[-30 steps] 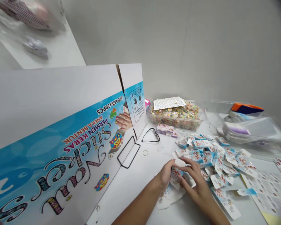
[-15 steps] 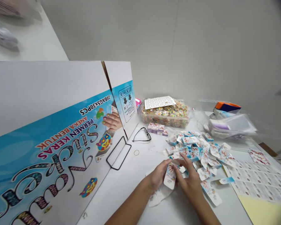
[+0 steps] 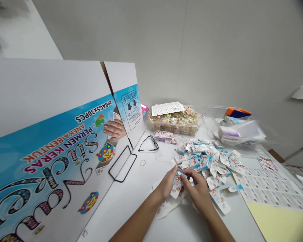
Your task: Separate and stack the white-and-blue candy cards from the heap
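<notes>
Between both hands is a small printed carton (image 3: 176, 187), white and blue with a hand picture on it. My left hand (image 3: 167, 185) grips its left side, the thumb along the edge. My right hand (image 3: 195, 186) closes on its right side, thumb pressed on the front face near the top. Some of the fingers behind the carton are hidden. Just beyond the hands lies a heap of similar small cartons (image 3: 202, 156). A whitish crumpled sheet or cloth (image 3: 166, 208) lies on the table under the hands.
A large printed cardboard box (image 3: 65, 141) stands at left. Behind are a clear tub of colourful wrapped pieces (image 3: 174, 124), small purple boxes (image 3: 165, 136) and a black-framed object (image 3: 148, 144). Sticker sheets (image 3: 267, 188) lie at right, near a plastic container (image 3: 242, 134).
The view has shifted slightly, so everything sits a little further left. The carton has turned a little between my hands, and my right fingers have curled in closer around it.
</notes>
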### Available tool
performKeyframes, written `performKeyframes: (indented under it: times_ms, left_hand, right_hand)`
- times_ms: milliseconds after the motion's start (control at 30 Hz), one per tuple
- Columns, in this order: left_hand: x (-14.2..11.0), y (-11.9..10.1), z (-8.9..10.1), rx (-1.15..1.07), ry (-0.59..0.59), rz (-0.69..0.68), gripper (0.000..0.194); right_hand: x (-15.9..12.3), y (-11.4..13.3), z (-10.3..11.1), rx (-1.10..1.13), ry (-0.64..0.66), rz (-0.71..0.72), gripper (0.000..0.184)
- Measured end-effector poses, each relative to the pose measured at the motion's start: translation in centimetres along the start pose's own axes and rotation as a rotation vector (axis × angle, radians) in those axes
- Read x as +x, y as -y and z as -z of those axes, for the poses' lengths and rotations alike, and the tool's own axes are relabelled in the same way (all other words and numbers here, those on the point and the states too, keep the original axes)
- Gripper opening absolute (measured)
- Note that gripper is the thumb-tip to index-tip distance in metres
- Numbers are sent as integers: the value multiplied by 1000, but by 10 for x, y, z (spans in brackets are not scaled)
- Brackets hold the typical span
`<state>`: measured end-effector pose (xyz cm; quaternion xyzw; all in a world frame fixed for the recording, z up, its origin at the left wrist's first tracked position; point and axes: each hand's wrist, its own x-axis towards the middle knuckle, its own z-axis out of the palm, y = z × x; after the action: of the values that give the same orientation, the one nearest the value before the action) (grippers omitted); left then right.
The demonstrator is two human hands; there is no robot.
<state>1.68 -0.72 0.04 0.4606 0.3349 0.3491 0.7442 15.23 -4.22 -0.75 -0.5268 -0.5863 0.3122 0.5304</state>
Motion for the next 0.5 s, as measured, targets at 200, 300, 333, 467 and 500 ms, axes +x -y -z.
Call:
performKeyframes:
  times_ms: [200,300,333,467,500]
  left_hand:
    - [-1,0,-1,72,-55,-59,48]
    - [-1,3,2,52,-50,-78,44]
    - [-1,4,2,51,-51,-80,43]
    - [0,2,3,82,-78,-106,39]
    - [0,0,3,90,-72,-99,38]
  right_hand:
    - [1,-2,-7,331,17,-216,33]
    - [3,-2,-8,314,-18,-166,31]
    - [4,-3,-8,301,-29,-147,30]
    - [4,-6,-6,229,-27,-56,27]
    - [3,-6,-6,187,-26,-25,26]
